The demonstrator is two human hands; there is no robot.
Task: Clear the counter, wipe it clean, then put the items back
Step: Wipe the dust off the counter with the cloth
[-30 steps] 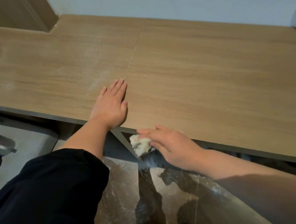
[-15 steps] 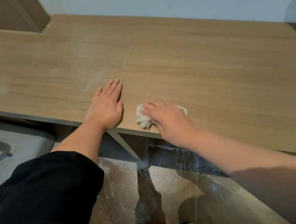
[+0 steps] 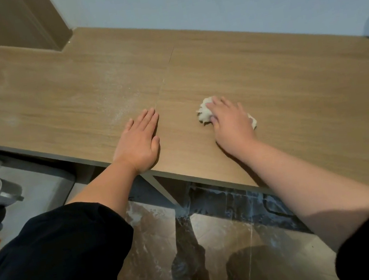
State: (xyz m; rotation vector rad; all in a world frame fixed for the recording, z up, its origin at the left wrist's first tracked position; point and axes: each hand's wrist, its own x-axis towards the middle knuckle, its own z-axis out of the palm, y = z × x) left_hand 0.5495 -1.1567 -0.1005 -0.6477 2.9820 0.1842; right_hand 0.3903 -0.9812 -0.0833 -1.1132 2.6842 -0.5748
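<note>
crumpled white wad (image 3: 203, 112), on dusty wooden counter (image 3: 264, 71)

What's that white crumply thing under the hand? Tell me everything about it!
The wad is white and crumpled, like tissue or soft cloth; I cannot tell which. It lies on the wooden counter. The right hand presses down on it, so only a lump by the fingertips and a corner on the hand's other side show.
</note>
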